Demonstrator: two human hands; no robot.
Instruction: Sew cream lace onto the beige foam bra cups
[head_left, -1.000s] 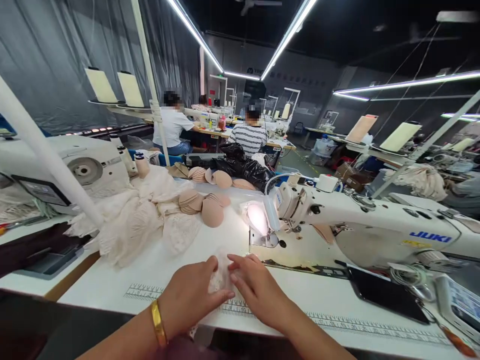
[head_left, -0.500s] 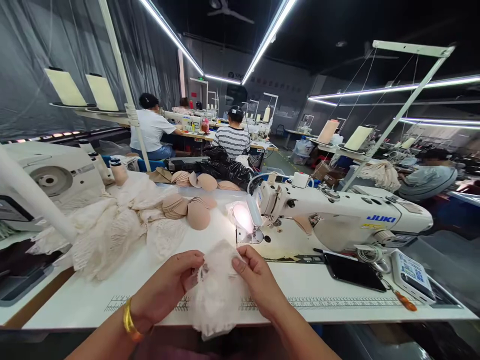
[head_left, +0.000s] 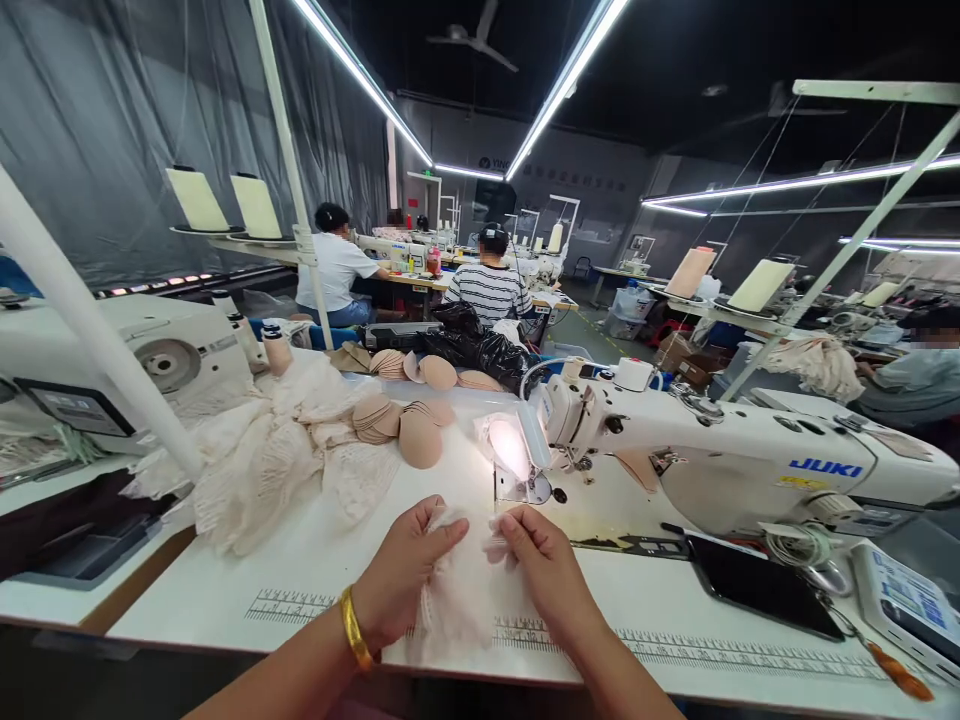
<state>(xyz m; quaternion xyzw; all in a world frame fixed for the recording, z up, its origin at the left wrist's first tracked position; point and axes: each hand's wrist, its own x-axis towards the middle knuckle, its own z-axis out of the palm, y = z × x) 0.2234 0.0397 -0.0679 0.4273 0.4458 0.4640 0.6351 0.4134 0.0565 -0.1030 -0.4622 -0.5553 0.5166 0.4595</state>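
A sheer white piece of fabric (head_left: 459, 590) hangs between my two hands over the front of the sewing table. My left hand (head_left: 409, 560) is closed on its left side, thumb pressed on top. On the right, my right hand (head_left: 536, 555) pinches the upper right edge between thumb and fingers. The fabric's lower part is blurred. Just beyond my hands, the lit needle area of the sewing machine (head_left: 536, 480) has a pale cup-shaped piece (head_left: 508, 445) beside it. Beige cup pads (head_left: 420, 440) lie in overlapping stacks on the table, past my left hand.
Heaped white lace fabric (head_left: 255, 470) covers the table's left side. A black phone (head_left: 761, 585) and a white box-shaped device (head_left: 900, 610) lie at right. A printed ruler (head_left: 675, 648) runs along the front edge. Two people sit at machines ahead, another at far right.
My left hand has moved inward and now grips the fabric with its thumb on top. The fabric has shifted and bunched between my hands. The camera view has turned slightly left.
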